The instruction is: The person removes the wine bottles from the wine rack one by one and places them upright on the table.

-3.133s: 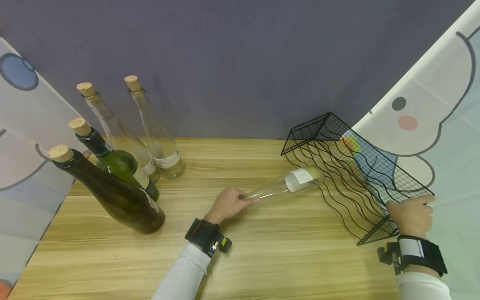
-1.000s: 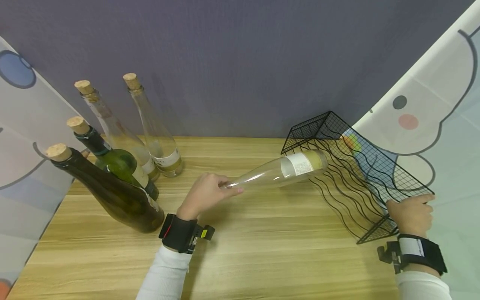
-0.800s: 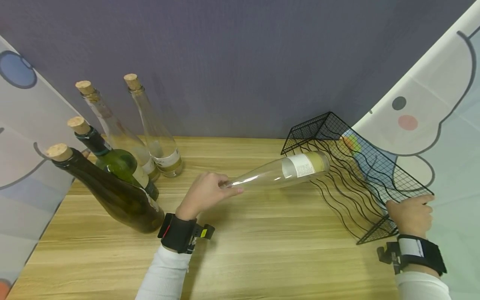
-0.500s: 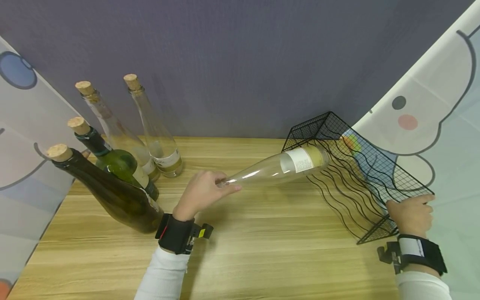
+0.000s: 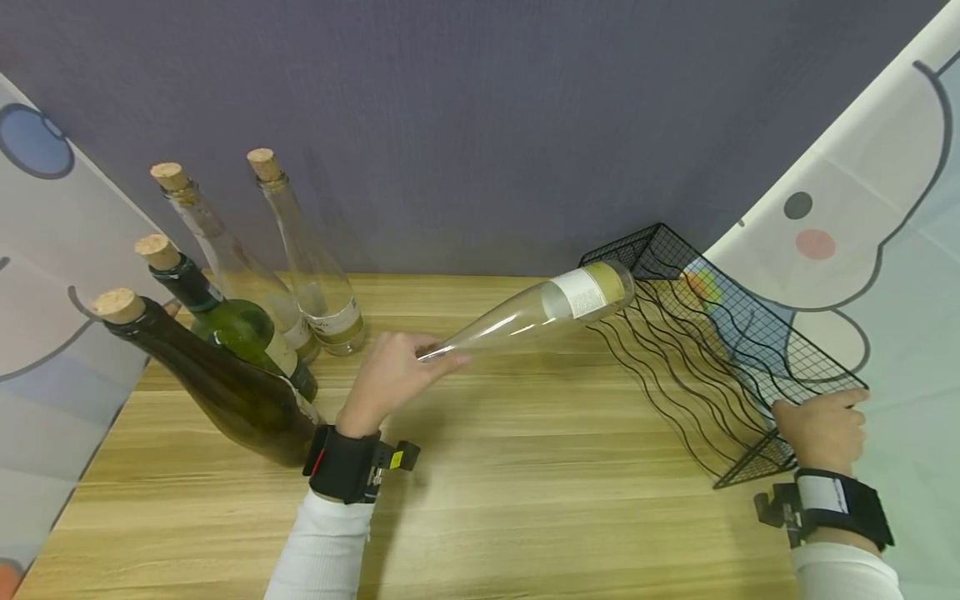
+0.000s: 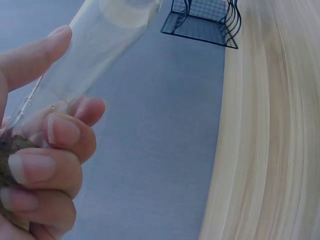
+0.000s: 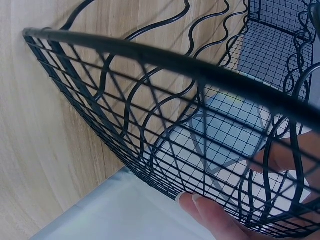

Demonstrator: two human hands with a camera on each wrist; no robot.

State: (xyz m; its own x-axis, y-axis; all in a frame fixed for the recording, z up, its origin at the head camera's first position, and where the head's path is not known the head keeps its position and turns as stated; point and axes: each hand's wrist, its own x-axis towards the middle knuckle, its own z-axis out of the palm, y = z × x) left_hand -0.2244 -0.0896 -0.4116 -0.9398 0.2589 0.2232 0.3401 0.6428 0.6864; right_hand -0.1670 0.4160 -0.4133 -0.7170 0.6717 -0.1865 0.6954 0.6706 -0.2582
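Observation:
My left hand point(image 5: 390, 375) grips a clear glass bottle point(image 5: 517, 321) by its neck. The bottle slants up to the right, its white-and-yellow labelled base overlapping the left edge of a black wire wine rack point(image 5: 750, 462). In the left wrist view, the fingers point(image 6: 45, 170) curl round the clear neck point(image 6: 75, 70), with something brownish inside the mouth end; the rack point(image 6: 200, 32) shows beyond. At the near right corner, my right hand point(image 5: 825, 429) holds the rack. The right wrist view has fingertips point(image 7: 205, 210) on both sides of its mesh wall point(image 7: 170, 165).
On the left of the wooden table point(image 5: 510, 517) stand several corked bottles: a dark one point(image 5: 232, 387), a green one point(image 5: 243, 329) and clear ones point(image 5: 330, 300) behind. A grey wall point(image 5: 465, 142) closes the back, and a printed cloth point(image 5: 892, 217) lies at the right.
The bottle has been lifted from low over the table and drawn back left, its base swinging up away from the rack's wires. My right hand and the rack have stayed put.

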